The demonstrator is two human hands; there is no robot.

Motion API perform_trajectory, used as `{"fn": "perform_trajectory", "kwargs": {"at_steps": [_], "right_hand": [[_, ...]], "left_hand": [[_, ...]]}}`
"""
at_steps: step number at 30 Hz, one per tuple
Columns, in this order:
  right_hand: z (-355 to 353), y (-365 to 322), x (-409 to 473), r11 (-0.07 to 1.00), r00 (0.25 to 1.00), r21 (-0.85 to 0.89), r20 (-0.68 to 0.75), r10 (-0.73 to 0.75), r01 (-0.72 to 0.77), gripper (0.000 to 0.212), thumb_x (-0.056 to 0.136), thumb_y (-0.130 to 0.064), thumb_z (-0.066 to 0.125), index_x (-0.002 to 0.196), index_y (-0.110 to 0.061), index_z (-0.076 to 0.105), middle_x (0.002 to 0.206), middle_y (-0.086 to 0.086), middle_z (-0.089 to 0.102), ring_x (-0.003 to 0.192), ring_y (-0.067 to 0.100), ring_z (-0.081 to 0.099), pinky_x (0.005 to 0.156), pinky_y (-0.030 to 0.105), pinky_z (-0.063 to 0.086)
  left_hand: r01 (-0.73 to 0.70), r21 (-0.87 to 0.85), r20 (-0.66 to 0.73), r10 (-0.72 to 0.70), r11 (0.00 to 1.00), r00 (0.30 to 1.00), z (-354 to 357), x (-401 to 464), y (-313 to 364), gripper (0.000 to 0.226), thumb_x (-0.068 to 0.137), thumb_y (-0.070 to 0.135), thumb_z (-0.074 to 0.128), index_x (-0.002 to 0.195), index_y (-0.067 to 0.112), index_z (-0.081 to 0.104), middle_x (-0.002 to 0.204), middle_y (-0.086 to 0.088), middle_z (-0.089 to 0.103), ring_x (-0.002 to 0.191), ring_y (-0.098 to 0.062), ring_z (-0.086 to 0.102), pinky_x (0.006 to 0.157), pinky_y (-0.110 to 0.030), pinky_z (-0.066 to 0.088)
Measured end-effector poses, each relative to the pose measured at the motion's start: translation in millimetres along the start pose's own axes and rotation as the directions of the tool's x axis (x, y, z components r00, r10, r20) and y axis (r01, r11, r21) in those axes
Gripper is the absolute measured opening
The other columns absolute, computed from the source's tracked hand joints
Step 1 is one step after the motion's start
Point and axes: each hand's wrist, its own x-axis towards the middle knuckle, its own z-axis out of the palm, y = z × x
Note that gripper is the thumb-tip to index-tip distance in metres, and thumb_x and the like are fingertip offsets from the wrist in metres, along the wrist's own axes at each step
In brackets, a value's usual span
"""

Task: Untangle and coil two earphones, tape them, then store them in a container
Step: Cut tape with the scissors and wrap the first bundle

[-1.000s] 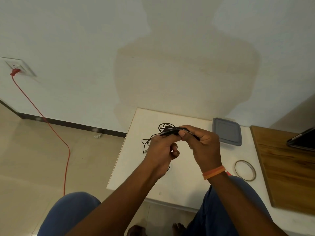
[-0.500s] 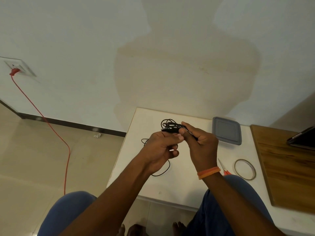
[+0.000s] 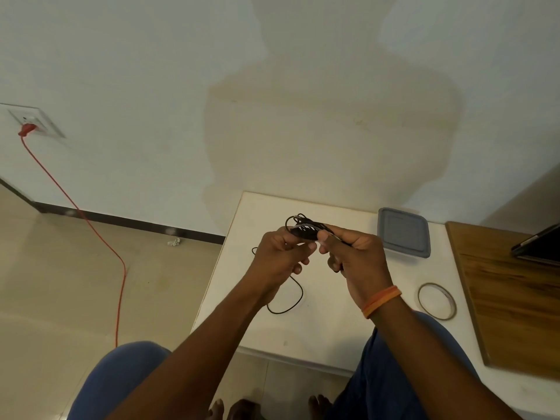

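Both hands (image 3: pixel 318 259) pinching black earphone bundle (image 3: pixel 306 230).

Container (image 3: pixel 404 232) behind tape ring (image 3: pixel 436 301), both right on table (image 3: pixel 321 328).

The earphones (image 3: pixel 304 230) are showing black with a pale strip. The surface (image 3: pixel 327 322) is showing white; at 2 o'clock the container (image 3: pixel 404 232) is looking grey-blue. An orange wristband (image 3: pixel 381 301) is banding the right wrist. A red cable (image 3: pixel 91 225) is trailing at 9 o'clock.

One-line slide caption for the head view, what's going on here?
Both hands, left and right, hold a bundle of black earphone cable above the white table, beside a lidded grey container and tape roll.
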Motion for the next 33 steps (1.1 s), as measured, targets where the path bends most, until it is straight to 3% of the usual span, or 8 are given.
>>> {"fn": "perform_trajectory", "kwargs": {"at_steps": [7, 13, 17, 21, 24, 26, 29, 33], "right_hand": [[0, 2, 0, 1.0, 1.0, 0.018, -0.01, -0.014, 0.014, 0.019, 0.09, -0.011, 0.066, 0.102, -0.022, 0.076, 0.062, 0.0, 0.063, 0.051, 0.007, 0.044, 0.047, 0.02, 0.038], [2, 0, -1, 0.982, 0.992, -0.142, 0.019, -0.122, 0.123, 0.023, 0.091, -0.015, 0.065, 0.106, -0.032, 0.071, 0.06, -0.002, 0.062, 0.053, 0.009, 0.046, 0.048, 0.02, 0.04], [2, -3, 1, 0.95, 0.983, -0.255, 0.091, -0.162, 0.18, 0.028, 0.094, -0.014, 0.06, 0.12, -0.025, 0.063, 0.061, -0.008, 0.059, 0.055, 0.009, 0.046, 0.051, 0.02, 0.043], [-2, -5, 2, 0.965, 0.975, -0.225, 0.202, -0.09, 0.136, 0.032, 0.099, -0.011, 0.051, 0.127, -0.026, 0.057, 0.067, 0.0, 0.053, 0.058, 0.011, 0.046, 0.054, 0.022, 0.044], [-1, -4, 0, 0.958, 0.968, -0.241, 0.23, -0.098, 0.154, 0.032, 0.1, -0.009, 0.048, 0.13, -0.013, 0.06, 0.071, 0.004, 0.055, 0.061, 0.014, 0.046, 0.055, 0.022, 0.041], [0, -4, -1, 0.859, 0.947, -0.408, 0.215, -0.239, 0.309, 0.029, 0.099, -0.009, 0.051, 0.124, -0.006, 0.065, 0.074, 0.004, 0.062, 0.061, 0.007, 0.053, 0.059, 0.017, 0.043], [2, -2, -2, 0.628, 0.881, -0.621, 0.276, -0.385, 0.469, 0.032, 0.097, -0.008, 0.054, 0.129, -0.005, 0.06, 0.072, 0.011, 0.063, 0.064, 0.018, 0.056, 0.06, 0.022, 0.046], [6, -3, -4, 0.504, 0.839, -0.681, 0.337, -0.427, 0.531, 0.037, 0.095, -0.003, 0.056, 0.132, -0.002, 0.055, 0.068, 0.011, 0.06, 0.059, 0.013, 0.049, 0.057, 0.017, 0.041]], "left_hand": [[-0.114, -0.031, -0.056, 0.112, 0.993, 0.992, 7, -1, -6, 0.008, 0.088, 0.007, 0.069, 0.094, 0.009, 0.075, 0.082, -0.001, 0.071, 0.063, -0.009, 0.057, 0.05, -0.02, 0.043], [-0.036, -0.171, -0.14, 0.012, 0.985, 0.99, 17, -6, -8, 0.013, 0.086, 0.021, 0.073, 0.089, 0.008, 0.075, 0.081, -0.004, 0.067, 0.062, -0.01, 0.052, 0.049, -0.021, 0.04], [0.049, -0.337, -0.095, -0.086, 0.94, 0.992, 26, -12, -8, 0.022, 0.076, 0.036, 0.075, 0.084, 0.016, 0.076, 0.077, 0.004, 0.063, 0.061, -0.007, 0.047, 0.047, -0.019, 0.036], [0.085, -0.395, -0.083, -0.127, 0.915, 0.988, 26, -12, -7, 0.021, 0.074, 0.034, 0.074, 0.086, 0.018, 0.078, 0.075, 0.003, 0.061, 0.059, -0.007, 0.044, 0.046, -0.018, 0.033], [0.106, -0.439, -0.113, -0.172, 0.892, 0.979, 22, -8, -4, 0.024, 0.074, 0.033, 0.074, 0.09, 0.016, 0.079, 0.071, 0.002, 0.057, 0.058, -0.006, 0.041, 0.045, -0.017, 0.031], [0.119, -0.462, -0.114, -0.192, 0.879, 0.975, 21, -6, -3, 0.023, 0.073, 0.032, 0.075, 0.089, 0.016, 0.079, 0.071, 0.003, 0.058, 0.057, -0.005, 0.041, 0.044, -0.017, 0.031], [0.13, -0.459, -0.114, -0.204, 0.879, 0.972, 22, -6, -8, 0.015, 0.078, 0.026, 0.074, 0.088, 0.016, 0.078, 0.07, 0.003, 0.057, 0.057, -0.006, 0.041, 0.044, -0.017, 0.032], [0.094, -0.375, -0.137, -0.156, 0.922, 0.978, 18, -5, -11, 0.01, 0.082, 0.025, 0.072, 0.081, 0.017, 0.077, 0.066, 0.005, 0.055, 0.057, -0.007, 0.04, 0.044, -0.018, 0.033]]}}
